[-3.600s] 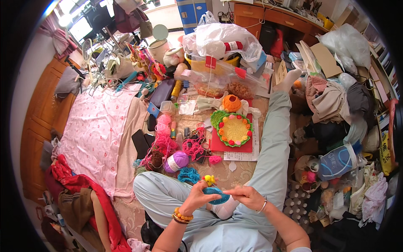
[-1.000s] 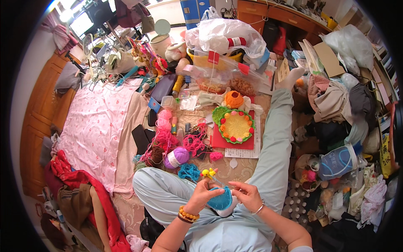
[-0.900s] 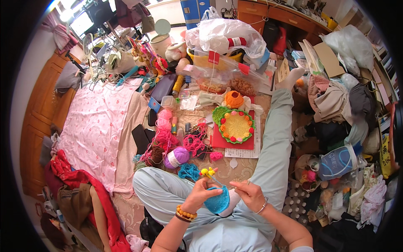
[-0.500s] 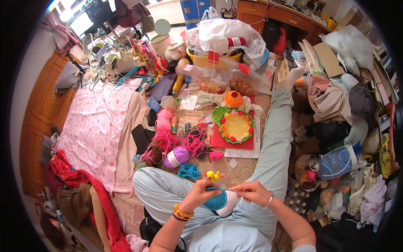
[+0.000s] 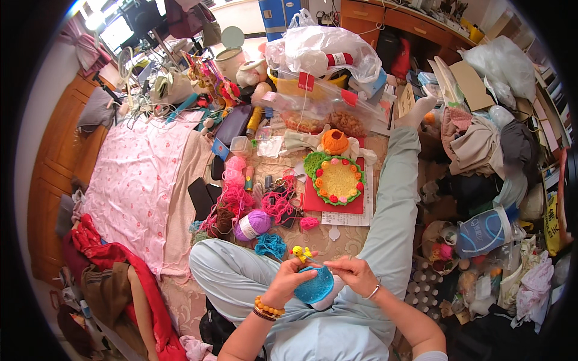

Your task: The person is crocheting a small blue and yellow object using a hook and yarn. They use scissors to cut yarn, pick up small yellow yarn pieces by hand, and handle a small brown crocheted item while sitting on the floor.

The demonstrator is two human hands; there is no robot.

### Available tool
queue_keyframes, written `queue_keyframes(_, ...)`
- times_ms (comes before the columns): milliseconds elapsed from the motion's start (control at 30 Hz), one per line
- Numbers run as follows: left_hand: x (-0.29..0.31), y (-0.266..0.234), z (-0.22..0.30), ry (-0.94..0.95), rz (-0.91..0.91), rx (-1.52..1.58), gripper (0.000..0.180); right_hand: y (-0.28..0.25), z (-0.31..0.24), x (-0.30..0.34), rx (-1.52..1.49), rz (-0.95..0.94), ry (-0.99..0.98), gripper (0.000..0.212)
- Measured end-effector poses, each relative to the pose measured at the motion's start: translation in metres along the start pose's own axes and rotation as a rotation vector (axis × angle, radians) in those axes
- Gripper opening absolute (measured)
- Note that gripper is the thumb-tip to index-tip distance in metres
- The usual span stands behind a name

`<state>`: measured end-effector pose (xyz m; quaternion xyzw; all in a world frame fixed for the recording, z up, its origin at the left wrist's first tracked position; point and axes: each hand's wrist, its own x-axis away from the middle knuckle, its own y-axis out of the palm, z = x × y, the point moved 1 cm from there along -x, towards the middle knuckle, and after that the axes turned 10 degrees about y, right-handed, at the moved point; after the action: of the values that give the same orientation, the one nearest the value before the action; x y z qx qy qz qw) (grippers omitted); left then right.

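Observation:
My left hand grips the upper left edge of a round blue crochet piece above my lap. A white part shows at the right behind the blue. On a finger of that hand sits a small yellow figure, like a yarn ring. My right hand is closed in a pinch at the piece's upper right edge. What it pinches is too small to make out. Just past my left hand lie a ball of blue yarn and a purple yarn ball.
Tangled pink yarn lies left of a green-rimmed yellow crochet piece on a red folder. An orange crochet piece is behind it. My outstretched leg borders the right, beside a blue-and-white bucket.
The crochet piece has turned so that more of its blue face shows and less white. My right hand has shifted slightly left and up; the yellow figure has tilted.

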<state>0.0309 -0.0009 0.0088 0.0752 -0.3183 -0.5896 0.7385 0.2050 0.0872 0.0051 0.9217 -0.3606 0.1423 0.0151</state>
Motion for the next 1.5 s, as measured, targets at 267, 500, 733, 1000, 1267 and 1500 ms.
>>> queue_keyframes(267,0.001,0.0,0.008,-0.05,0.002,0.064,0.027,-0.019,-0.031,0.009,0.778,-0.028,-0.243,0.043)
queue_keyframes(500,0.002,0.003,0.01,-0.013,0.004,0.009,0.025,-0.016,-0.042,0.014,1.034,-0.019,-0.247,0.043)
queue_keyframes(733,0.002,0.003,0.001,0.076,0.034,-0.101,0.046,0.0,-0.049,0.018,1.164,0.114,-0.332,0.041)
queue_keyframes(1000,0.002,0.01,-0.004,0.062,0.107,0.009,0.055,0.028,-0.008,0.019,0.472,0.225,-0.183,0.026)
queue_keyframes(1267,-0.001,0.003,-0.029,0.564,0.226,-0.817,0.036,0.034,-0.005,0.007,0.285,0.389,-0.051,0.024)
queue_keyframes(1500,-0.002,-0.001,0.0,0.196,0.035,-0.229,0.035,-0.009,-0.03,0.015,0.737,0.017,-0.129,0.036)
